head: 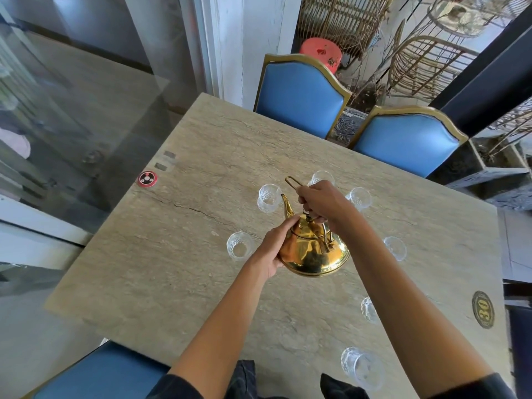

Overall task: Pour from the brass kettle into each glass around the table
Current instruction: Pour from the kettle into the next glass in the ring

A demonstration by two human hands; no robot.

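Kettle (313, 249) sits between our two hands, lifted above the table (172, 269) and tipped forward so its spout (286, 204) reaches the rim of the glass (268, 198) just beyond our left fingertips. Our right hand (322, 201) is curled round the top of the handle, carrying the weight from above; that grip lets us swing the body like a hinge. Our left hand (276, 246) lies flat against the kettle's near-left side, fingers fairly straight and pressing rather than gripping, and we judge it is there to steady the tilt and meter the flow. We cannot tell whether liquid is leaving the spout. The other glasses ring the hands: one (240, 245) just left of our left hand, two (322, 177) (359, 198) beyond and right of our right hand, one (395, 248) right of the right forearm, and two (370, 309) (362, 367) back near our right elbow. The spacing leaves room to work round them in turn. A red call button (147, 178) lies well left of both hands.
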